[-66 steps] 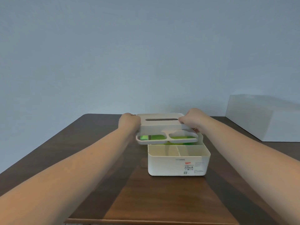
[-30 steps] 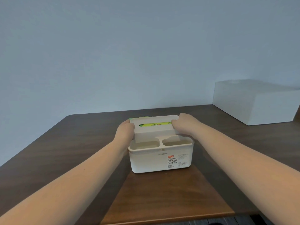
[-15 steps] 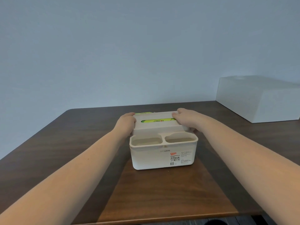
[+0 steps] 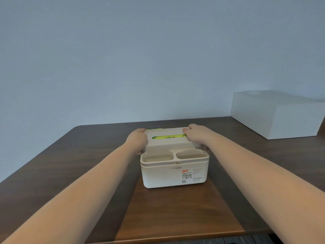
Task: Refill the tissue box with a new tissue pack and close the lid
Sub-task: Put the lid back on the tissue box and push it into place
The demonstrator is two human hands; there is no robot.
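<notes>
A cream plastic tissue box stands in the middle of the dark wooden table. Its lid lies on top, with two empty cup-shaped wells at the front and a raised slot at the back. Through that slot shows the green tissue pack, and a green corner peeks out behind the lid's left end. My left hand grips the lid's left end. My right hand holds the right end, fingers curled over the top edge.
A large white rectangular box sits at the table's back right corner. The table's near edge runs along the bottom of the view, with dark floor below. A plain grey-blue wall rises behind the table.
The lid, held tilted above the open box 2.2 s ago, has come down onto the box. Both hands have stayed on its ends since.
</notes>
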